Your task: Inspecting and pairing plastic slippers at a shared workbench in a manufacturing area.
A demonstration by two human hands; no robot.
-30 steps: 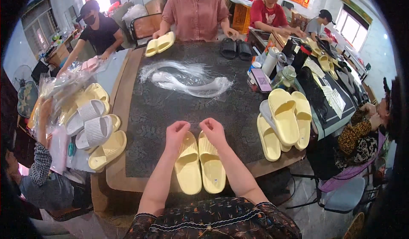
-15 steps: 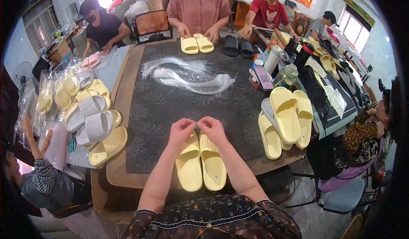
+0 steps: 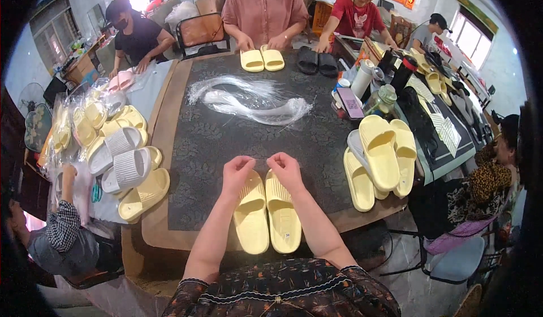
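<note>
A pair of pale yellow slide slippers lies side by side at the table's near edge, the left slipper (image 3: 250, 226) and the right slipper (image 3: 284, 223) with toes pointing away from me. Over their ribbed straps, my left hand (image 3: 238, 173) and my right hand (image 3: 285, 173) are both closed in a pinch. Between the fingertips a faint, thin clear strand shows across a small gap; its ends are hidden in the fingers. Farther up the dark mat lies a loose bundle of clear plastic strands (image 3: 254, 106).
Stacked yellow and grey slippers (image 3: 379, 153) stand at the right edge. More slippers, some bagged, crowd the left side table (image 3: 110, 212). Bottles (image 3: 362, 78) and a phone (image 3: 350, 103) sit at the right. Across, a person handles yellow slippers (image 3: 262, 59) beside a black pair (image 3: 317, 62).
My hands have drawn slightly apart, still pinched above the slippers. The person at the lower left has moved an arm. The slippers before me stay in place.
</note>
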